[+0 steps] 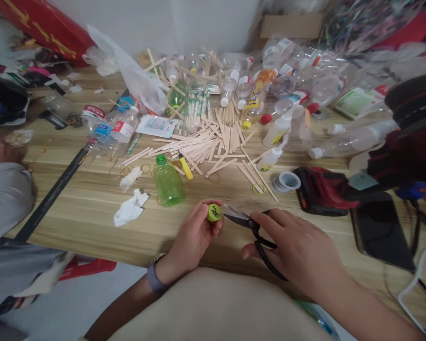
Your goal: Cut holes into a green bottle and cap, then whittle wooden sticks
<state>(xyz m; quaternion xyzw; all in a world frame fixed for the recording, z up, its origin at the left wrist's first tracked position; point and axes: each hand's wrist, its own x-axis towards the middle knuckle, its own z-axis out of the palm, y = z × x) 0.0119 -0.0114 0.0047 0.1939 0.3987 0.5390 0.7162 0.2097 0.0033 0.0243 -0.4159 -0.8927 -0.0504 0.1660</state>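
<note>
My left hand (195, 232) pinches a small yellow-green bottle cap (214, 212) with dark markings on its top. Black-handled scissors (253, 227) are in my right hand (298, 246), with fingers through the handles. Their blades point left and the tips lie close beside the cap; whether they touch it I cannot tell. Beyond my left hand stands a green plastic bottle (168, 182) with a green neck. A yellow-handled screwdriver (185, 166) lies just to its right.
Wooden craft sticks (206, 144) spread over the middle of the table. Plastic bottles (326, 90) crowd the back right. A red and black power tool (326, 189) and a phone (379, 229) lie at right. Crumpled tissue (130, 208) sits left. Another person's sleeve (7, 199) shows at far left.
</note>
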